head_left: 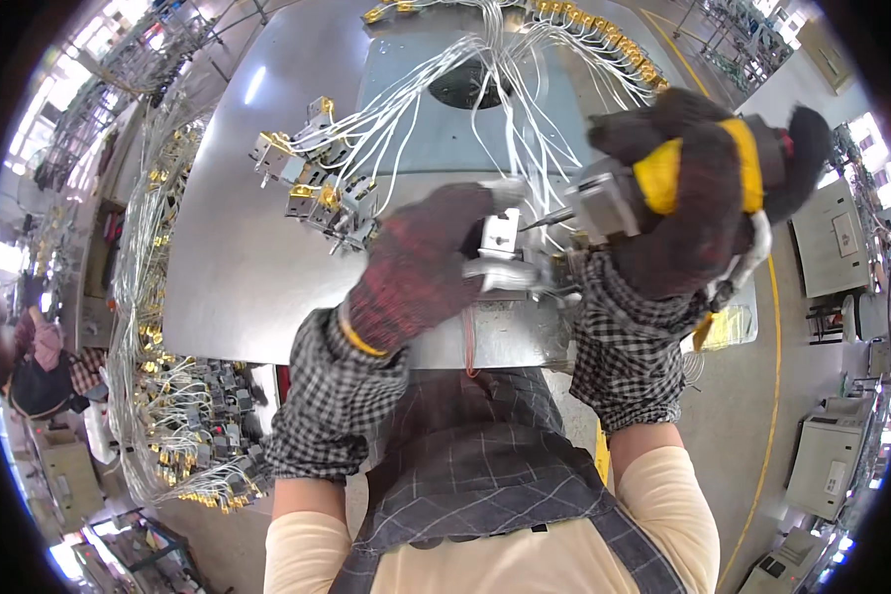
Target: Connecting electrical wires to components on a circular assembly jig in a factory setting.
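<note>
My left hand, in a dark red knit glove with grey fingertips, pinches a small silver metal block above the near part of the metal table. My right hand, gloved the same way, is wrapped round a black and yellow power screwdriver. Its thin bit points left, the tip close beside the block; whether they touch I cannot tell. Beneath the block is a metal fixture, partly covered by my fingers. White wires run down behind the block from the far side.
Wired silver-and-brass connector blocks lie on the left of the metal table. More brass-coloured parts line its far right edge. Bundles of wired parts hang at the lower left. A person is at the far left.
</note>
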The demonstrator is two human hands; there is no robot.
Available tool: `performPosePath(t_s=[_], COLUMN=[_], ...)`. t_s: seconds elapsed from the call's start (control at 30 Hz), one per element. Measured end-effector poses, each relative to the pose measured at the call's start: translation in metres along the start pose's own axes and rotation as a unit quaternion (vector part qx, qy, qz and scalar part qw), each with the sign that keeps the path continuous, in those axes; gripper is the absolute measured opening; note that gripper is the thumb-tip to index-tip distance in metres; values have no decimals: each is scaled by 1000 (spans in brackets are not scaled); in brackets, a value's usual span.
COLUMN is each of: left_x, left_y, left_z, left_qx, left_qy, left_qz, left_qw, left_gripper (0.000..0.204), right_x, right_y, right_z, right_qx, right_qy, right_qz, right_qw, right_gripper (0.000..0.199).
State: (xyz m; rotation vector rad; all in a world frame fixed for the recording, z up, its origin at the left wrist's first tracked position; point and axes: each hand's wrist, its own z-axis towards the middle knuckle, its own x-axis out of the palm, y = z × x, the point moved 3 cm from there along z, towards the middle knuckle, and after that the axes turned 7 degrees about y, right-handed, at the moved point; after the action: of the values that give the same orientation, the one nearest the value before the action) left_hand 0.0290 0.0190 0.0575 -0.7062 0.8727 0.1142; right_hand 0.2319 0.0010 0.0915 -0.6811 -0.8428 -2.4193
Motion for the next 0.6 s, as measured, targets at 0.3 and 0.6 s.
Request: performPosePath(t_s=[0.3,0.6], left_x=[4,-1], left_y=[23,18], left_z=[-7,-5], left_qx=[-153,-102], left_qy=[84,83], left_qz=[-116,-26], left_qw=[978,991], left_gripper=[69,68], right_x=[43,34], right_y=[1,-4], right_z=[-7,-14], right_qx=[-94,-26], right_qy=[7,35], right_qz=[-287,-130], right_qw=[953,991], right_gripper=[63,60])
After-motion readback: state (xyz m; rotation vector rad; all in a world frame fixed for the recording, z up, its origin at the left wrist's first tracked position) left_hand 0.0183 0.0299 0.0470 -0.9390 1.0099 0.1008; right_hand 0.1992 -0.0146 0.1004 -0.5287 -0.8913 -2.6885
